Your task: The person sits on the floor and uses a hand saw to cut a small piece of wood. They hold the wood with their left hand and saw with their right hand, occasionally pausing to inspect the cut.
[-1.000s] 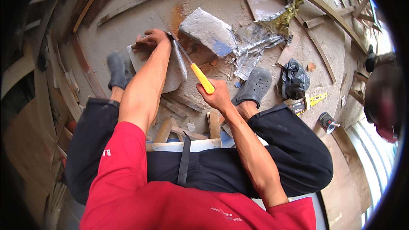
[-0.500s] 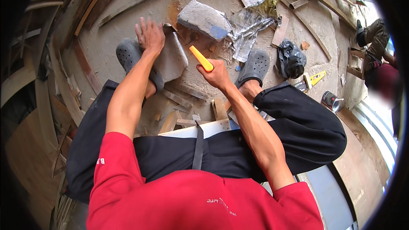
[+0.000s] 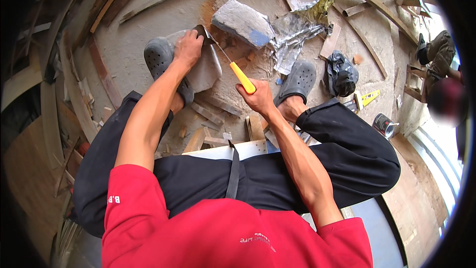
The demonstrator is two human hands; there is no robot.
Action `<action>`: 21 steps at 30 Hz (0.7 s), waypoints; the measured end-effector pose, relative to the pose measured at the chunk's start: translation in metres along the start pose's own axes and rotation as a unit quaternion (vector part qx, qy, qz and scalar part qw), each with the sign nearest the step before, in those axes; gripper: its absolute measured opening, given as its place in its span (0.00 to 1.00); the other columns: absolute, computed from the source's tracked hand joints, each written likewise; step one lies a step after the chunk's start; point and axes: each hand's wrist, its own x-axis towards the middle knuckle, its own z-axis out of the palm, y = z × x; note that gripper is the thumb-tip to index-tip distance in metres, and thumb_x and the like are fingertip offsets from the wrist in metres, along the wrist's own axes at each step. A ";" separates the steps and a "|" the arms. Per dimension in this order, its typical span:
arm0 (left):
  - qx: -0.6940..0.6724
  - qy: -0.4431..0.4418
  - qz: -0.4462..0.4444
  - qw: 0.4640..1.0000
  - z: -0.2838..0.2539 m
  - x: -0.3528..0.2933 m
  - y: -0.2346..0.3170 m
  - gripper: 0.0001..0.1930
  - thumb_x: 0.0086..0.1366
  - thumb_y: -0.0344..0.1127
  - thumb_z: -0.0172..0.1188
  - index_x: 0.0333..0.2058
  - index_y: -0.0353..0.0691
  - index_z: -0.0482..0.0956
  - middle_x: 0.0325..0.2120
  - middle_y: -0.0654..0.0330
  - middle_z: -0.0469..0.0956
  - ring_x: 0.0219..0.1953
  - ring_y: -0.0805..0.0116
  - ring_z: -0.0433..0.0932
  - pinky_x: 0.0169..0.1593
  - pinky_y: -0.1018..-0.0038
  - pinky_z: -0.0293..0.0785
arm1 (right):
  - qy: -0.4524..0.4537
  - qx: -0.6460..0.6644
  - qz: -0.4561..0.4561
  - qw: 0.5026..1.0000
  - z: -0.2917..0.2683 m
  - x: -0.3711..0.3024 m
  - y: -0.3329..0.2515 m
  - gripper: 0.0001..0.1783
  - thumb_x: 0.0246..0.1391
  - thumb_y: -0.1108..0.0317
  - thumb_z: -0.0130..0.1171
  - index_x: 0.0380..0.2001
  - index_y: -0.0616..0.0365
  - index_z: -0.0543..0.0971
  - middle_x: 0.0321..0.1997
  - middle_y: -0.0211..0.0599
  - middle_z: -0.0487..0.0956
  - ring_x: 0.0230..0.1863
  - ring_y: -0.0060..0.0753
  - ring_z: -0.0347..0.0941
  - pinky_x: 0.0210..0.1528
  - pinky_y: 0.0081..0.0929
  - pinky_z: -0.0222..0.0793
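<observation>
My right hand [image 3: 259,97] grips the yellow handle of a bladed tool [image 3: 242,77]. Its thin metal shank runs up and left to a dark, flat blade; the exact kind of tool is unclear. My left hand [image 3: 188,47] has its fingers curled at the blade's left edge, over a grey stone slab [image 3: 206,73]. The slab lies on the ground beside my left clog [image 3: 157,57], partly covered by that hand. Beyond the blade rests a rough grey block [image 3: 242,21] with a blue patch.
Crumpled silver foil [image 3: 292,34] and a black plastic bag [image 3: 341,75] lie near my right clog [image 3: 300,79]. An open can [image 3: 384,125] stands at the right. Wood scraps [image 3: 208,114] lie between my feet. Another person [image 3: 441,59] is at the far right.
My left hand has gone from spread fingers to fingers curled at the blade. The tool and my right hand have shifted slightly right and down; more of the blade and shank shows.
</observation>
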 end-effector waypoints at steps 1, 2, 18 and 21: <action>0.022 -0.013 -0.010 1.000 0.000 0.002 0.004 0.09 0.54 0.28 0.57 0.36 0.38 0.77 0.38 0.56 0.74 0.46 0.56 0.74 0.44 0.59 0.77 | -0.002 0.010 -0.003 1.000 0.000 0.000 0.003 0.15 0.48 0.60 0.64 0.21 0.63 0.76 0.15 0.51 0.72 0.18 0.52 0.71 0.23 0.38 0.65; 0.044 -0.025 -0.020 0.999 0.000 0.002 0.007 0.08 0.55 0.28 0.56 0.35 0.38 0.77 0.37 0.56 0.74 0.46 0.57 0.74 0.43 0.59 0.78 | -0.005 0.019 -0.007 1.000 -0.001 0.000 0.005 0.16 0.48 0.60 0.64 0.21 0.63 0.76 0.15 0.50 0.71 0.17 0.53 0.71 0.22 0.38 0.64; 0.047 -0.019 0.103 0.993 -0.009 0.004 0.003 0.08 0.57 0.29 0.53 0.36 0.40 0.75 0.36 0.58 0.75 0.40 0.60 0.79 0.35 0.65 0.81 | 0.044 0.048 0.024 0.998 -0.018 -0.006 0.001 0.19 0.54 0.57 0.64 0.22 0.63 0.76 0.13 0.41 0.69 0.14 0.32 0.61 0.20 0.32 0.58; 0.050 -0.034 0.089 0.994 -0.008 0.011 0.009 0.08 0.57 0.30 0.54 0.35 0.39 0.78 0.36 0.58 0.76 0.40 0.59 0.79 0.36 0.65 0.81 | 0.048 0.037 0.013 0.998 -0.020 -0.009 -0.001 0.20 0.53 0.57 0.64 0.20 0.63 0.75 0.12 0.40 0.67 0.13 0.30 0.59 0.19 0.31 0.58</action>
